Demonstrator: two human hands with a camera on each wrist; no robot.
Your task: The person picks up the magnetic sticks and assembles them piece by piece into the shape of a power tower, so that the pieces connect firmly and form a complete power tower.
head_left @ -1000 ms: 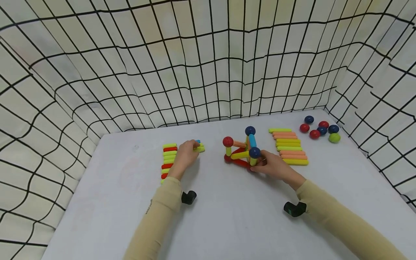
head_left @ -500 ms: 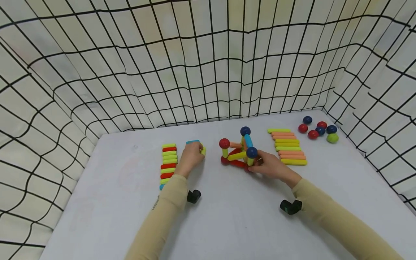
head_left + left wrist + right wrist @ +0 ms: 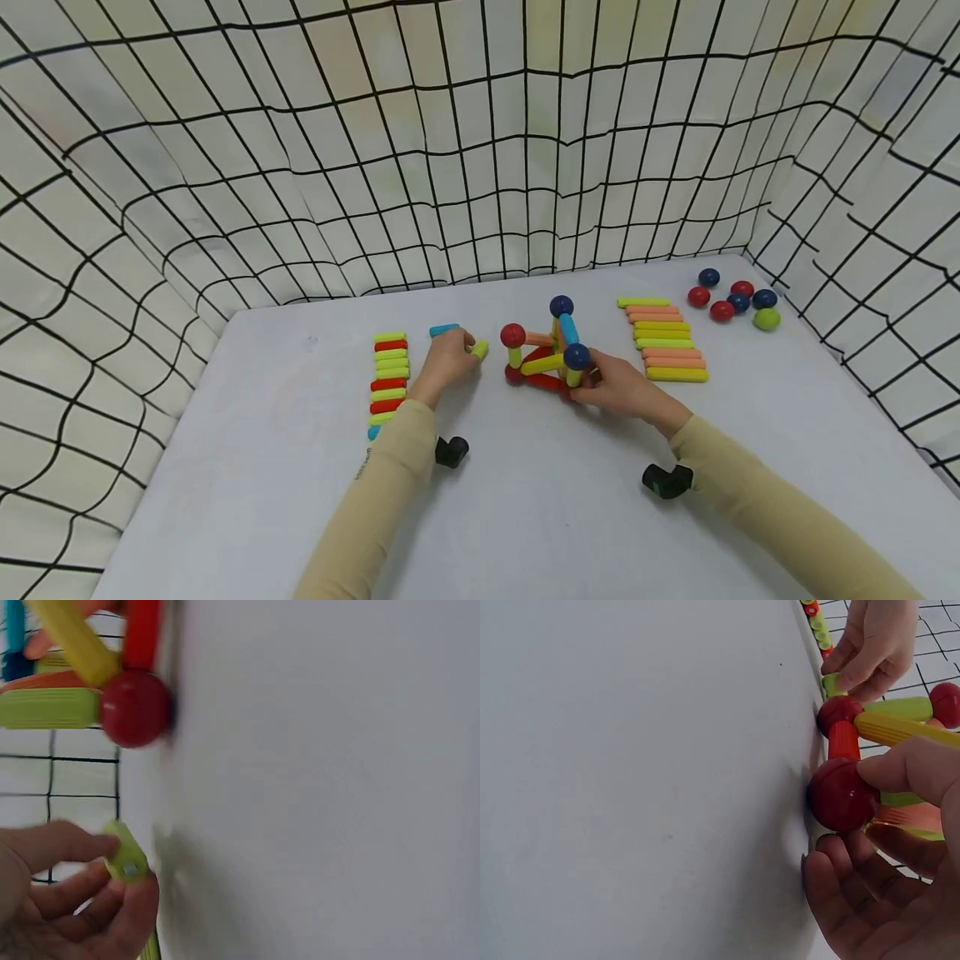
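My left hand (image 3: 447,360) pinches a short lime-green rod (image 3: 129,859) between thumb and fingers, just above the table. Right of it stands a frame of rods and balls, with red balls (image 3: 513,336) on the left and dark blue balls (image 3: 577,357) on top. A yellow rod (image 3: 543,364), a light blue rod (image 3: 569,330) and red rods join them. My right hand (image 3: 621,383) holds the frame's near right corner. In the right wrist view, thumb and fingers grip a red ball (image 3: 845,793) at its base.
Lime and red short rods (image 3: 390,364) lie in a column at left, partly behind the left sleeve. One light blue rod (image 3: 444,330) lies beyond my left hand. Longer rods (image 3: 669,342) and loose balls (image 3: 738,302) lie at right. Black-lined white sheeting (image 3: 480,183) encloses the table.
My left hand has moved right, away from the light blue rod, with the lime-green rod turning in its fingers. The frame and right hand have shifted slightly left.
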